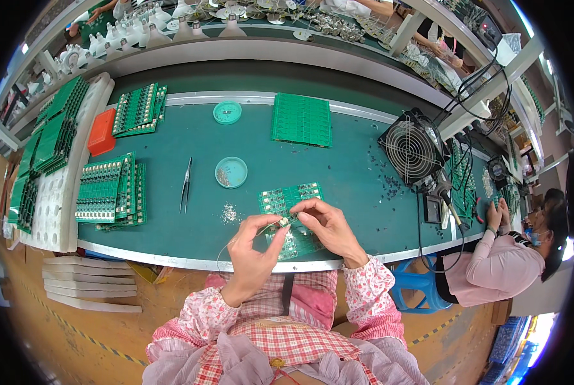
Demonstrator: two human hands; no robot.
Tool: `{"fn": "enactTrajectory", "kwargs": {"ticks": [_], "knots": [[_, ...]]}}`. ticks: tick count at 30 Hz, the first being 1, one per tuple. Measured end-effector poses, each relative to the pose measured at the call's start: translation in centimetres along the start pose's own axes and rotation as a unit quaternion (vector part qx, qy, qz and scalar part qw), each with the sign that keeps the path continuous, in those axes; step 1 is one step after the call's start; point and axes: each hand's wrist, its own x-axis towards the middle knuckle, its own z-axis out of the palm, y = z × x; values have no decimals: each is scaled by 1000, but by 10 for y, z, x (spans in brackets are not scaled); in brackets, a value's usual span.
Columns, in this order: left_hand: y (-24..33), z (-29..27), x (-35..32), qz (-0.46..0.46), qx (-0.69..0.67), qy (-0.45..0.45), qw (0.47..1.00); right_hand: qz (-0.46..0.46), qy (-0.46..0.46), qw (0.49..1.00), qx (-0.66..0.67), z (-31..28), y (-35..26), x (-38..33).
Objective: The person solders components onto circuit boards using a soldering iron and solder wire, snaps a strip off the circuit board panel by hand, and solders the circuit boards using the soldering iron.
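Observation:
Both hands meet over a green circuit board panel (273, 200) at the front edge of the bench. Between finger and thumb, my left hand (252, 256) pinches a small whitish part (283, 222). A thin pale wire (225, 249) curves down beside that hand. My right hand (330, 230) is closed in a pinch against the same spot; what its fingertips hold is too small to make out. Left of my hands lies a scatter of tiny pale parts (229, 213). Metal tweezers (186, 186) rest farther left.
Two round teal dishes (232, 172) hold small parts. Stacked green panels (302, 120) lie behind; more boards (107, 190) and a red box (102, 131) are left. A black fan (411, 146) and a soldering iron (449, 200) stand right. A co-worker (502, 260) sits beyond.

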Motion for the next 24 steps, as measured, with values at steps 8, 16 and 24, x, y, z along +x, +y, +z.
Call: {"fn": "enactTrajectory", "kwargs": {"ticks": [8, 16, 24], "knots": [[-6, -1, -1, 24, 38, -2, 999, -29, 12, 999, -22, -1, -2, 1], [-5, -5, -1, 7, 53, -9, 999, -17, 27, 999, -37, -5, -8, -4], [-10, -7, 0, -2, 53, -14, 998, -31, 59, 997, -32, -6, -14, -10]]}}
